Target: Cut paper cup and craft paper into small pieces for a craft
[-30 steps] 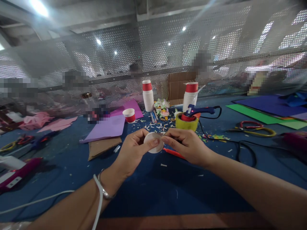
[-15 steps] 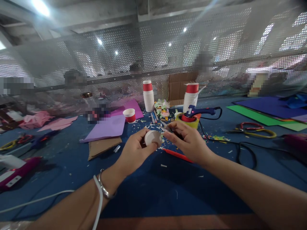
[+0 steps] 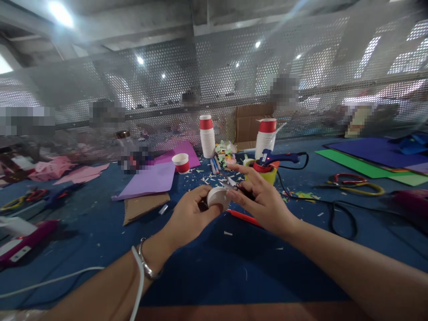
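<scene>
My left hand (image 3: 187, 214) is closed around a short white paper cup piece (image 3: 216, 198), its round pale face tilted up, thumb across the near edge. Small scissors (image 3: 230, 183) sit in my right hand (image 3: 265, 198), their metal blades pointing left beside the far rim of the cup piece. My right index finger is stretched out above them, and most of the handles is hidden by the fingers. Under the right hand lies a red-orange pen (image 3: 244, 217) on the blue table (image 3: 214, 263).
Behind stand two stacks of paper cups (image 3: 207, 140) and a single red-and-white cup (image 3: 181, 164). A blue glue gun (image 3: 279, 157) rests on a yellow tape roll (image 3: 267, 175). Purple paper (image 3: 149, 179) lies left; larger scissors (image 3: 354, 183) and a black cord (image 3: 334, 214) lie right.
The cup piece has moved slightly right and tilted, closer to the scissors. My right index finger has straightened away from the other fingers.
</scene>
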`<action>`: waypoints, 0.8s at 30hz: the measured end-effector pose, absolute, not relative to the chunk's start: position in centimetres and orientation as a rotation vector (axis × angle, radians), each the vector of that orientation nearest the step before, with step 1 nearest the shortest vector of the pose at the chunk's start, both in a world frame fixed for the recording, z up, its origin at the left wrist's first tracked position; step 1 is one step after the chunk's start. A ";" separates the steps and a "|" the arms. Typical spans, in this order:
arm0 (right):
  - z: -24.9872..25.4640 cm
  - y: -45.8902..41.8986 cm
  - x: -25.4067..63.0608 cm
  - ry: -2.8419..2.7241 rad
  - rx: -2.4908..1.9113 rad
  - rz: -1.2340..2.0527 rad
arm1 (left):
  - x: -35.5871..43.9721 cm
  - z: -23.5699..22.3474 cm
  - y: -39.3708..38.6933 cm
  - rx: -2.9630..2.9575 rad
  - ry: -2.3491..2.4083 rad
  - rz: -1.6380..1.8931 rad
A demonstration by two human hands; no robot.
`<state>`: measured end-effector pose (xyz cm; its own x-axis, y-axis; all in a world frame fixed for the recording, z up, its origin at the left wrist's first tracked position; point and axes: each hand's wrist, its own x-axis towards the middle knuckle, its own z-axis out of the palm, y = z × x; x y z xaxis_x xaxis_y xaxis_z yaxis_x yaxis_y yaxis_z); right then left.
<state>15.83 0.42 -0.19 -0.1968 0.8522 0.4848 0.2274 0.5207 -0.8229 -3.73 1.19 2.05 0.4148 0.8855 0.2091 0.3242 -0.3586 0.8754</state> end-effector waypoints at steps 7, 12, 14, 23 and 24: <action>-0.2 0.4 15.8 -1.701 -0.895 0.838 | -3.8 2.4 1.1 1.878 1.024 0.901; -0.2 0.4 15.8 -1.691 -0.856 0.899 | -3.7 2.5 1.2 1.921 1.024 0.927; -0.2 0.3 15.8 -1.687 -0.836 0.911 | -3.8 2.5 1.2 1.940 1.022 0.938; -0.3 0.0 15.7 -1.644 -0.683 0.996 | -4.0 2.3 1.1 2.000 1.023 0.981; -0.3 0.0 15.7 -1.648 -0.673 1.001 | -4.0 2.3 1.2 1.996 1.009 0.983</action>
